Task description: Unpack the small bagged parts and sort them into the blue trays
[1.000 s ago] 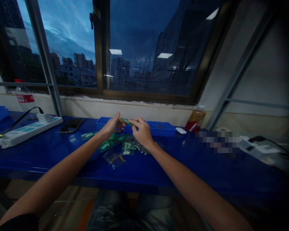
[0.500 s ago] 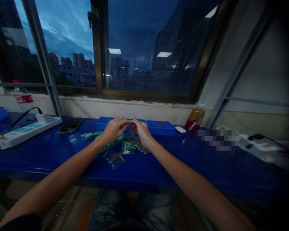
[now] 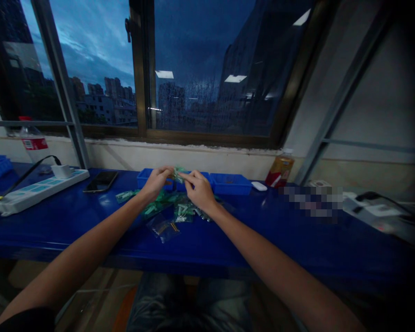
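Note:
A small green-tinted plastic bag (image 3: 178, 174) is held up between my two hands, above the blue trays' front edge. My left hand (image 3: 158, 181) is closed on the bag's left side. My right hand (image 3: 199, 190) pinches its right side with thumb and forefinger; the bag's contents are too small to make out. Below the hands lie several green bags of small parts (image 3: 184, 210) and some loose metal pieces (image 3: 202, 215). Nearer the table's front is a clear bag (image 3: 163, 228) with thin brass-coloured pins.
Blue trays (image 3: 230, 183) line the back of the blue table (image 3: 221, 249). On the left are a phone (image 3: 101, 181), a white power strip (image 3: 44, 189) and a bottle (image 3: 34, 143). A white case (image 3: 259, 186) and a drink bottle (image 3: 280, 169) stand at right.
Both hands have shifted slightly left. The green bag now shows clearly between them, and my right hand has turned so its forefinger points left along the bag.

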Demonstrator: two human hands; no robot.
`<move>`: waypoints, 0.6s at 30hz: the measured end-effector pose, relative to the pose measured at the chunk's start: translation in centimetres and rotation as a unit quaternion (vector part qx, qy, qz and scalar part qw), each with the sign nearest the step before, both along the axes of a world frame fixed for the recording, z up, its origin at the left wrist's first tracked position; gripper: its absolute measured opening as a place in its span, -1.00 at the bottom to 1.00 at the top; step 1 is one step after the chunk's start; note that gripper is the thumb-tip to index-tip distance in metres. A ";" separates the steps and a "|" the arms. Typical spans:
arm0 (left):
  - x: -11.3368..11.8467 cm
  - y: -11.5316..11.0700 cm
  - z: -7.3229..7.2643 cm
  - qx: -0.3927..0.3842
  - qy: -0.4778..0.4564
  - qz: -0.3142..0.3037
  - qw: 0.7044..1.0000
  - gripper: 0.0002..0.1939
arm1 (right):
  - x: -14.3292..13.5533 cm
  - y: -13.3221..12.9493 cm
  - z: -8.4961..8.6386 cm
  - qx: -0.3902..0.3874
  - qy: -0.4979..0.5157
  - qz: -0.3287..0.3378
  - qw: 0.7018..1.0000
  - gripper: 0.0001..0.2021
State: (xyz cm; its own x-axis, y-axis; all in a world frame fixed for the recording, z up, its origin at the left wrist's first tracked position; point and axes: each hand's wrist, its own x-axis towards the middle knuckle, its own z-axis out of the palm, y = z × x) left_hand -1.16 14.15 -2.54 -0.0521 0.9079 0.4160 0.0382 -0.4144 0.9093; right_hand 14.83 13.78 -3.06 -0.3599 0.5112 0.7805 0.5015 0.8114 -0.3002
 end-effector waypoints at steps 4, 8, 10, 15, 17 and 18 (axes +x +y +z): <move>0.1 -0.4 -0.1 0.121 0.174 0.085 0.974 -0.77 | 0.0 0.6 0.2 -0.110 0.092 0.016 0.990 -0.77; 0.5 -1.2 -0.1 0.305 0.405 0.138 0.851 -0.78 | 0.2 1.1 0.4 -0.299 0.189 0.061 0.933 -0.56; 0.2 -1.1 0.1 0.347 0.445 0.183 0.805 -0.76 | 0.4 1.3 0.5 -0.313 0.189 0.065 0.928 -0.52; -3.1 0.8 0.5 0.344 0.450 0.308 0.764 -0.72 | 0.5 1.2 0.4 -0.186 0.056 0.021 0.981 -0.69; -4.8 1.6 0.3 0.311 0.458 0.327 0.766 -0.72 | 0.5 1.0 0.2 -0.137 -0.009 0.008 0.990 -0.75; -5.6 2.0 0.2 0.289 0.473 0.322 0.768 -0.72 | 0.6 1.0 0.1 -0.119 -0.041 0.002 0.992 -0.77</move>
State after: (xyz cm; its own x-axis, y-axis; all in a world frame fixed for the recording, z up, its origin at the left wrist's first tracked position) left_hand -6.75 16.15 -2.38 0.1606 0.4699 0.8680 0.9341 -0.3564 0.0201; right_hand 15.39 14.75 -2.98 -0.4202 0.6761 0.6053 0.5294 0.7244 -0.4416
